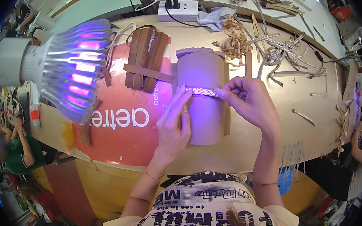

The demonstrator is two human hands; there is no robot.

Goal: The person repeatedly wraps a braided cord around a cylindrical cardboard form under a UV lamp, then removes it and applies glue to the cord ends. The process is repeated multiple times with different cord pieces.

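Note:
A pale braided strap lies across the top of a brown cylinder, lit by purple light. My left hand rests at the cylinder's left side. Its fingers are stretched out, with the fingertips touching the strap's left end. At the other end, my right hand pinches the strap between thumb and fingers, close to the cylinder's right side. The pinched end itself is mostly hidden by the fingers.
A glowing purple lamp looms at the upper left. Bundled brown strips lie on a red sheet. Braided cords are heaped at the right, near a curled tan bundle. A power strip stands behind. Other people sit at both sides.

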